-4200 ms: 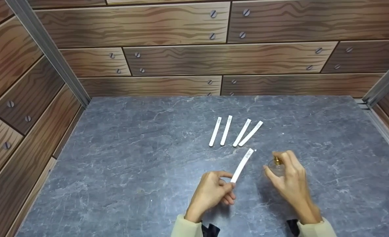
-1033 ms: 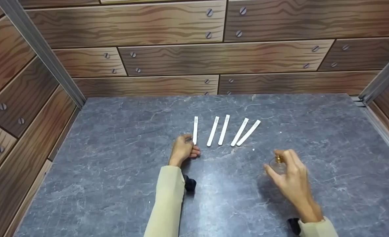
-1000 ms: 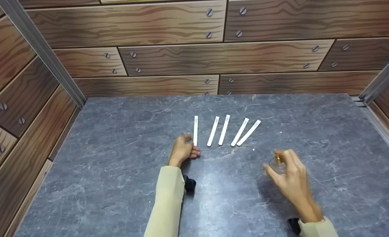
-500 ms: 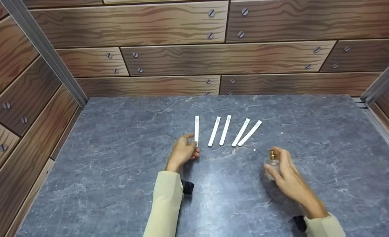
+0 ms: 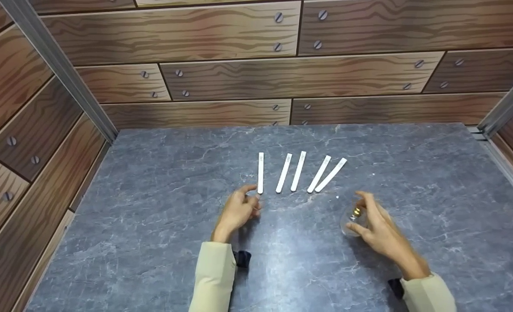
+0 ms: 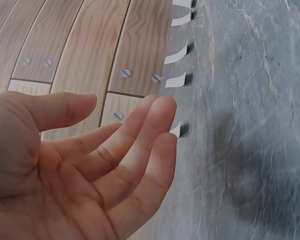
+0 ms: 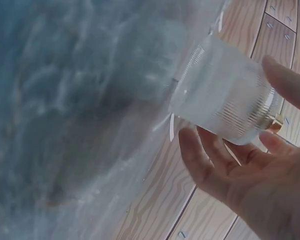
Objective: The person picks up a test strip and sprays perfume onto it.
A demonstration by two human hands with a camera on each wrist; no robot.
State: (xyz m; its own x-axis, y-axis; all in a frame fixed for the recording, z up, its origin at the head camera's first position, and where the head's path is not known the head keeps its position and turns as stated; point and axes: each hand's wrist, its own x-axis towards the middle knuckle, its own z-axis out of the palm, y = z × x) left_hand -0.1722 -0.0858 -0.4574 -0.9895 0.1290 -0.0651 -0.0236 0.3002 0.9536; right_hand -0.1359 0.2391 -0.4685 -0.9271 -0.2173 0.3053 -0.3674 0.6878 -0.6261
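Note:
My left hand [image 5: 235, 210] has its fingertips right at the near end of the leftmost white paper strip [image 5: 261, 173], which lies on the table. In the left wrist view its fingers [image 6: 157, 165] are loosely bent, with nothing between them and the thumb. To the right, my right hand [image 5: 381, 236] holds a clear glass perfume bottle [image 5: 346, 225] with a gold neck. Its thumb is on one side and the other fingers on the opposite side. Ribbed glass of the perfume bottle [image 7: 220, 90] shows in the right wrist view, its base toward the tabletop.
Beyond the hands, several more white strips fan out in a row, among them a middle strip [image 5: 298, 171] and the rightmost strip [image 5: 331, 175]. Each has small print at its far end. The grey marbled table [image 5: 152, 195] meets wood-patterned walls [image 5: 187, 78] at back and sides.
The left hand carried a strip to the left end of the row, laid it down, let go and drew back slightly. The right hand has shifted the bottle a little left and nearer.

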